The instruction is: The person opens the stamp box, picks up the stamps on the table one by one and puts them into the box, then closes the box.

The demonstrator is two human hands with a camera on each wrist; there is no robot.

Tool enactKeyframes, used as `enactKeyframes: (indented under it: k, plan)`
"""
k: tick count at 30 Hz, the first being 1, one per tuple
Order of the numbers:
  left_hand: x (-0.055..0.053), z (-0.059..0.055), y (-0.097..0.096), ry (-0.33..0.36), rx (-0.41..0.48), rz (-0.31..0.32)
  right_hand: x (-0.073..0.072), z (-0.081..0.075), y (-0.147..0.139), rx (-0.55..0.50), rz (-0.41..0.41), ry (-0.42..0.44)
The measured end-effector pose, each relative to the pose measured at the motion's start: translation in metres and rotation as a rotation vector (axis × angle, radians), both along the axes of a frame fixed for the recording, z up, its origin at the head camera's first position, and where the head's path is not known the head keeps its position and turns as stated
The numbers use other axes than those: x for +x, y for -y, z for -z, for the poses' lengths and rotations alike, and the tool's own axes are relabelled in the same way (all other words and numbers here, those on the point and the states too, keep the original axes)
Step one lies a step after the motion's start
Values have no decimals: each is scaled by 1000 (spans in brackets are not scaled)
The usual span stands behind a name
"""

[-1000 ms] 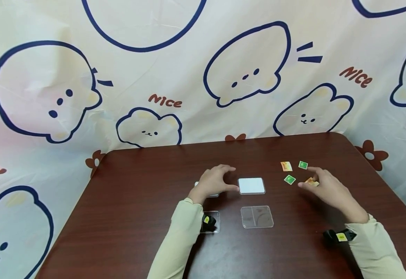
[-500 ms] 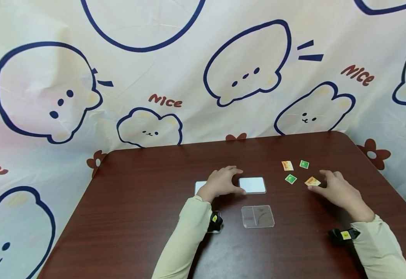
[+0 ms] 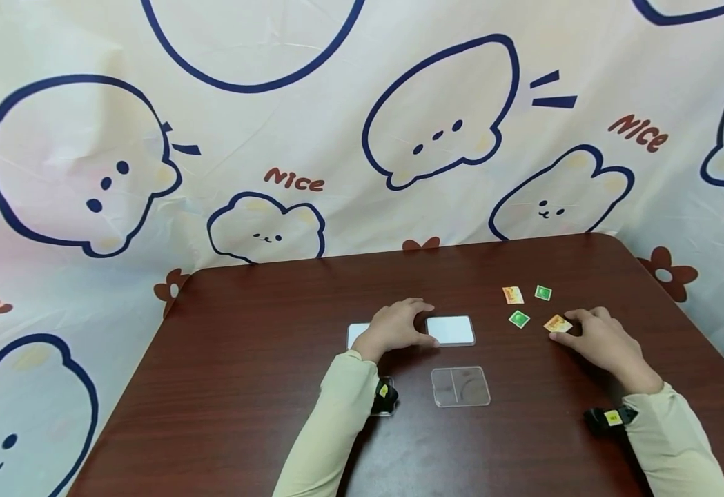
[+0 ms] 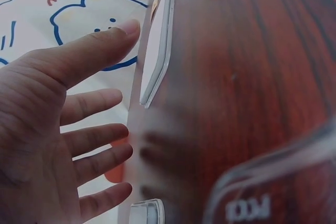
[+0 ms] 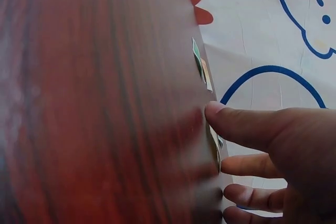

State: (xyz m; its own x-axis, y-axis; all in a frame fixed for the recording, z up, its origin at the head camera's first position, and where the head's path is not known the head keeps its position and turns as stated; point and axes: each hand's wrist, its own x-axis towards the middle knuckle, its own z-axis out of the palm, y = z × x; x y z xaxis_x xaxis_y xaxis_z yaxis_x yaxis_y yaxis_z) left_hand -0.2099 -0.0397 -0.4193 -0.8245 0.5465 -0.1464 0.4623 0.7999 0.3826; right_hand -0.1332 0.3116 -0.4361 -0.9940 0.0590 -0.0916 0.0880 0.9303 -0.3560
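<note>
My left hand (image 3: pixel 393 328) is held above the table with thumb and fingers spread. Its fingertips are by the left edge of a white-topped, clear-rimmed flat box (image 3: pixel 451 330); the left wrist view shows nothing in the hand. A second white-topped box (image 3: pixel 355 333) is partly covered by that hand. My right hand (image 3: pixel 604 344) hovers low, thumb and index fingertip at opposite edges of a small orange paper piece (image 3: pixel 557 324), which lies on the table. Beside it lie two green square pieces (image 3: pixel 519 319) and another orange piece (image 3: pixel 513 295).
A clear shallow tray with a divider (image 3: pixel 460 386) stands in front of the white box. Another clear tray (image 3: pixel 386 412) is mostly hidden under the left wrist. The brown table (image 3: pixel 243 386) ends at a printed cloth (image 3: pixel 349 138).
My left hand has moved slightly right toward the white box. My right hand drew back a little to the right, uncovering the orange piece, which stayed in place.
</note>
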Motion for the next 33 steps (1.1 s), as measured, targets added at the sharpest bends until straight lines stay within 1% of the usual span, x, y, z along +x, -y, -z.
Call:
enactKeyframes:
  k: [9,15,22,27,33]
  plan:
    - [-1,3,0,8,5,11,-1,0,5,-18,6,-13]
    - [-2,6,0,16,16,15,-1,-1,7,-30,-5,-51]
    - [-3,9,1,9,-5,16,-3,-1,8,-45,-27,-74]
    - [-2,9,-1,13,-27,14,-5,-1,7,-52,-36,-71]
    - [-1,10,0,4,-28,4,-6,0,13,-76,-40,-100]
